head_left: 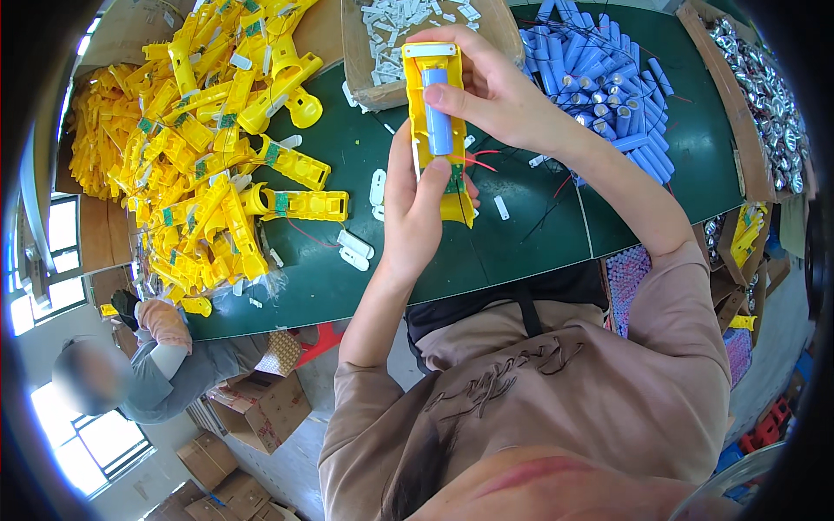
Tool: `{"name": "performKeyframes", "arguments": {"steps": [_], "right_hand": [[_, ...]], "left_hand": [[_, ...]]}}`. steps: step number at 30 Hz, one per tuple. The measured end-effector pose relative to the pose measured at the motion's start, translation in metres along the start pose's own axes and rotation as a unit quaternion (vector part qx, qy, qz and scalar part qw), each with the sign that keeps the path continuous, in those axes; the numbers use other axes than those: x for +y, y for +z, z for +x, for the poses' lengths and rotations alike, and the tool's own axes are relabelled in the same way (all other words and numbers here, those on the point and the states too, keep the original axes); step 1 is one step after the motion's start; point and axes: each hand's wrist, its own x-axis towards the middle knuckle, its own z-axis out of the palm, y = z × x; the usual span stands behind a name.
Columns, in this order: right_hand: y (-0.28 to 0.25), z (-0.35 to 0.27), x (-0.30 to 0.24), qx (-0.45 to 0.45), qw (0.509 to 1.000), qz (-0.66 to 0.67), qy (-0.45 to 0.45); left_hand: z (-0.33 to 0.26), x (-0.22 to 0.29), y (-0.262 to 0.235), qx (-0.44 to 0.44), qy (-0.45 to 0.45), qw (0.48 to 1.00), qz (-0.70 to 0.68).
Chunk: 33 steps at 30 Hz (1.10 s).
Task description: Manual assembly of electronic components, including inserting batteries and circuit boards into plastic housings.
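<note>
Yellow flashlight shell half (439, 130) sits upper center of the frame, held open side up over the green table (521, 234). Blue cylindrical battery cell (438, 113) lies lengthwise in its channel. Small green circuit board (454, 181) shows at the shell's lower end, red and black wires (480, 161) trailing off to the right.

My left hand (415, 217) grips the shell from below, fingers closed around its lower part, thumb up along the left edge. My right hand (499, 91) comes in from the upper right, thumb and forefinger pinched narrow on the cell, pressing it into the shell.

Step in hand, as I judge it: seating the cell. Next move likely calls for pushing it flat between the end contacts and keeping the wires out from under it. Can't tell if it's fully seated yet.

Outward: blue cell pile (599, 78) upper right, just beyond my right wrist. Cardboard box of white parts (408, 26) top center. Big heap of yellow shells (208, 139) upper left. A few white clips (354, 250) loose on the table near the left hand. Tray of shiny metal parts (764, 104) far right edge. 1 other person (152, 365) lower left, gloved hand near the table's edge.
</note>
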Motion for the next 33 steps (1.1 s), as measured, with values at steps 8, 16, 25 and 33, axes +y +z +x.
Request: {"name": "performKeyframes", "arguments": {"steps": [8,16,25,33], "right_hand": [[-0.003,0.003,0.005,-0.026,1.0,0.007,-0.002],[-0.008,0.004,0.001,-0.056,0.998,0.002,0.007],[-0.04,0.024,-0.01,-0.084,0.993,-0.02,0.084],[-0.045,0.023,-0.013,-0.067,0.983,0.041,0.163]], "left_hand": [[0.005,-0.003,-0.004,0.017,0.007,1.0,-0.01],[0.002,-0.009,-0.01,-0.01,0.001,0.999,-0.034],[-0.002,-0.008,-0.007,-0.026,0.017,0.999,0.028],[0.007,-0.006,-0.007,-0.042,-0.01,0.999,-0.006]]}}
